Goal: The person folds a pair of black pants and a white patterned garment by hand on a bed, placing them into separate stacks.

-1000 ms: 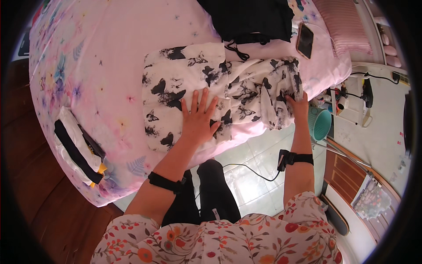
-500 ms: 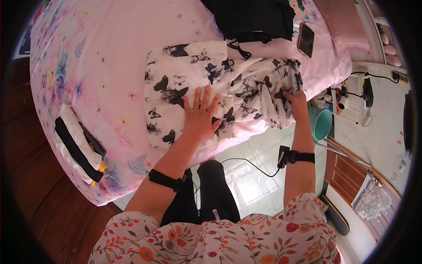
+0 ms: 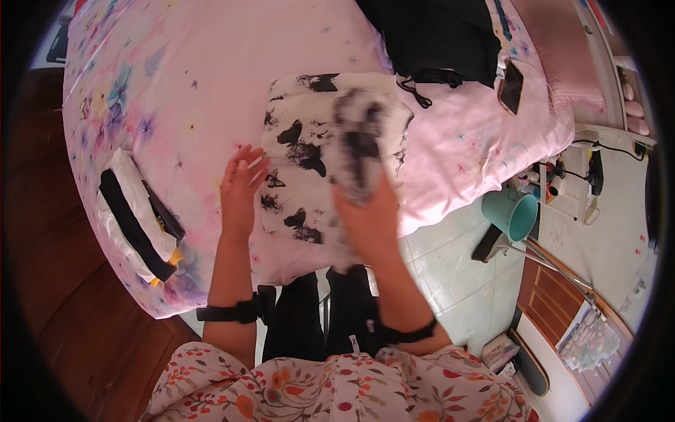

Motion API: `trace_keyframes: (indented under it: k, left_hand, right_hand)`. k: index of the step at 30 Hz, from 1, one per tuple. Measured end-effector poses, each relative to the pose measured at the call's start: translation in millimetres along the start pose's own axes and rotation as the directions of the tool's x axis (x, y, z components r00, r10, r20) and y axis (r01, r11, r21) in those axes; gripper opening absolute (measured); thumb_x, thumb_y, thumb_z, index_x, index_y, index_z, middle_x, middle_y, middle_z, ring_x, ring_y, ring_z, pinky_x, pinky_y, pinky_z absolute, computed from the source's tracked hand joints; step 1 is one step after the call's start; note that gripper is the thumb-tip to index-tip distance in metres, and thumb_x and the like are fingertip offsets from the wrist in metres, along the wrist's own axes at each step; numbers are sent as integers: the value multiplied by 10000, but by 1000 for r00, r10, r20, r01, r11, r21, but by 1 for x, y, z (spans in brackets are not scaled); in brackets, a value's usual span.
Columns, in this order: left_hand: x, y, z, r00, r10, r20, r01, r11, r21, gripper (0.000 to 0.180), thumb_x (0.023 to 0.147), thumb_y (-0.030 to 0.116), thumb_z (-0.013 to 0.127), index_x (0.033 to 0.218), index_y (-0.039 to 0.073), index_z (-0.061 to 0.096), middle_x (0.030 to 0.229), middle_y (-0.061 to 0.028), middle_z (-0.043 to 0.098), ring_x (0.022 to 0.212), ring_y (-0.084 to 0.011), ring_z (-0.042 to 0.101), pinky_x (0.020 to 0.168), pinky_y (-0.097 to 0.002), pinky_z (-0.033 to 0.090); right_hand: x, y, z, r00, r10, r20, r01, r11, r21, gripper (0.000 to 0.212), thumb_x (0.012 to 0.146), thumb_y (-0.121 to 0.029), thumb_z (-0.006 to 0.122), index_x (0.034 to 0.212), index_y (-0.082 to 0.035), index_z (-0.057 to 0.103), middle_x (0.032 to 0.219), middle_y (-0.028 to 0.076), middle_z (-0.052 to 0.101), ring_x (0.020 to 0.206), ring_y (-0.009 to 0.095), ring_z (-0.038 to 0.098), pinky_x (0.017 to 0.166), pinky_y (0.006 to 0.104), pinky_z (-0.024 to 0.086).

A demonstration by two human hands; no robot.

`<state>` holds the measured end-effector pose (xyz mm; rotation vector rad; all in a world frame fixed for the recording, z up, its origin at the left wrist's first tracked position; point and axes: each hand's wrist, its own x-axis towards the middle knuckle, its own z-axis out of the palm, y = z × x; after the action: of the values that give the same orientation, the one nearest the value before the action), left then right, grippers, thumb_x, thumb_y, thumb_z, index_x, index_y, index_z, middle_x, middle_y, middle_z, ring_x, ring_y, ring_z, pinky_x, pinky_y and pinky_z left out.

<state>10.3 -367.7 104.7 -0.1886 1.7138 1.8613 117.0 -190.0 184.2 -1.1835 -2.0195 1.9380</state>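
A white cloth garment with black butterfly prints (image 3: 299,151) lies on the pink bed in front of me, its right part folded over toward the middle. My right hand (image 3: 369,214) is blurred by motion and grips the folded-over part, which is smeared too. At the left edge of the garment is my left hand (image 3: 242,186), fingers bent and apart, with nothing in them. Whether its fingertips touch the cloth I cannot tell.
A folded white, black and yellow bundle (image 3: 137,218) rests on the left of the bed (image 3: 204,91). Black clothing with a drawstring (image 3: 436,42) lies at the far side, beside a phone (image 3: 510,88). A teal bin (image 3: 517,214) stands on the floor at right.
My right hand has carried the garment's right end leftward over its middle. My left hand has come off the cloth and moved to its left edge. The view has shifted slightly.
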Motion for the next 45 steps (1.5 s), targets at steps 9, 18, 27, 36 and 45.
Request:
trace_keyframes:
  k: [9, 18, 27, 36, 45]
  left_hand:
    - [12, -34, -43, 983, -179, -41, 183, 972, 150, 560, 925, 405, 506, 1316, 15, 414, 1252, -98, 509, 1146, -198, 489, 964, -323, 379]
    - [7, -24, -22, 977, -188, -99, 196, 977, 86, 735, 834, 428, 652, 1326, -38, 370, 1271, -136, 487, 1156, -201, 476, 963, -323, 388]
    - [7, -28, 4, 1000, -5, -22, 22, 511, 859, 786, 705, 230, 749, 1328, -28, 344, 1109, -210, 575, 1002, -355, 574, 853, -393, 466]
    - [9, -23, -14, 861, -482, 162, 481, 876, 46, 385, 825, 76, 625, 1188, -3, 526, 1034, -80, 629, 892, -167, 614, 776, -316, 505]
    - [-4, -2, 3, 873, -470, 126, 485, 864, -137, 383, 789, 53, 620, 1159, -26, 554, 1025, -107, 638, 895, -196, 620, 791, -318, 508]
  right_hand:
    - [-11, 58, 122, 913, -91, 398, 290, 831, -475, 634, 788, -84, 596, 1364, -71, 332, 1332, 217, 390, 1102, 391, 519, 868, 408, 479]
    - [15, 56, 16, 859, -501, 104, 359, 445, -821, 459, 846, -252, 583, 1270, -89, 518, 1454, 155, 311, 1349, 324, 283, 1080, 479, 227]
    - [40, 96, 48, 938, -313, 148, 346, 831, -435, 555, 812, -173, 626, 1320, -43, 445, 1401, 185, 365, 1317, 306, 334, 1066, 454, 250]
    - [53, 122, -54, 931, 350, -102, -335, 931, 144, 516, 757, -134, 741, 1194, 17, 512, 1110, 118, 599, 960, 194, 582, 828, 313, 483]
    - [53, 90, -70, 899, 340, 276, -407, 882, 237, 545, 755, -43, 713, 1234, 31, 464, 1149, 110, 588, 1024, 200, 572, 874, 331, 476]
